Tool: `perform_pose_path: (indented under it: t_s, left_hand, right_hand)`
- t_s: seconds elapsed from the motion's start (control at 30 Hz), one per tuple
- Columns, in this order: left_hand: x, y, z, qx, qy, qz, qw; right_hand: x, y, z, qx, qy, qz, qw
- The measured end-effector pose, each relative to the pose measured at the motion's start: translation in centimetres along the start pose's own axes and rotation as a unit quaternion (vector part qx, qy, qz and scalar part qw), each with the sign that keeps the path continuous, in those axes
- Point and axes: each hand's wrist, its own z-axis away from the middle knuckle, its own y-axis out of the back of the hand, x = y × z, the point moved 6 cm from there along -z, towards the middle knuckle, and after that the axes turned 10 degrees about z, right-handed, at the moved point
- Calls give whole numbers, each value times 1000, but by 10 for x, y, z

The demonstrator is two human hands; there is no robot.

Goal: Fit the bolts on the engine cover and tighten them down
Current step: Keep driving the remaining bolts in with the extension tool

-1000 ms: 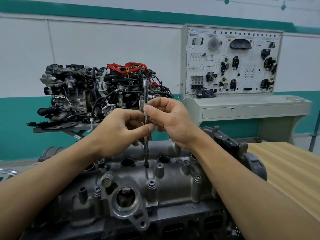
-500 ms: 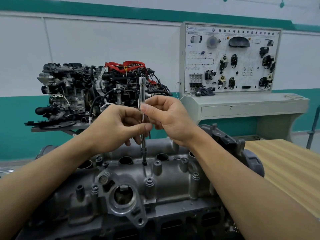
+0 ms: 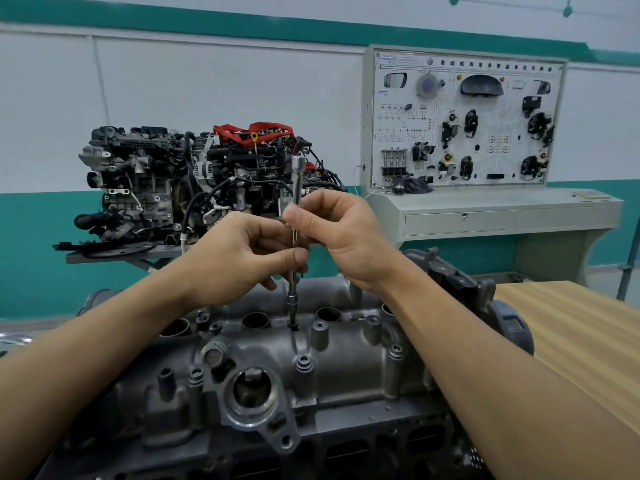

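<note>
A grey cast engine cover (image 3: 346, 362) fills the lower middle of the view, with several bolts seated in its bosses, one of them a bolt (image 3: 304, 362) near the front. A long chrome extension bar (image 3: 297, 178) stands upright, its lower socket tip on a bolt (image 3: 293, 324) in the cover's middle row. My left hand (image 3: 239, 258) pinches the bar's shaft from the left. My right hand (image 3: 343, 233) pinches it slightly higher from the right. The bar's middle is hidden by my fingers.
A full engine (image 3: 194, 181) sits on a stand behind, against the teal and white wall. An electrical training board (image 3: 464, 123) on a grey console stands at the back right. A wooden table top (image 3: 581, 337) lies to the right of the cover.
My fingers have shifted around the bar, as in twisting it, while its tip stays on the same bolt. The view has shifted slightly.
</note>
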Motion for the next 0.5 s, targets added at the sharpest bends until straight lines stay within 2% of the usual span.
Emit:
perform_pose_path:
  t_s: [0.1, 0.27, 0.5]
  left_hand:
    - [-2, 0, -1, 5, 4, -7, 1000]
    - [-3, 1, 0, 10, 9, -11, 1000]
    - [-3, -3, -1, -6, 8, -18, 1000]
  right_hand:
    - [2, 1, -1, 2, -4, -36, 999]
    - [2, -3, -1, -50, -21, -63, 997]
    - [-2, 2, 1, 5, 9, -28, 1000]
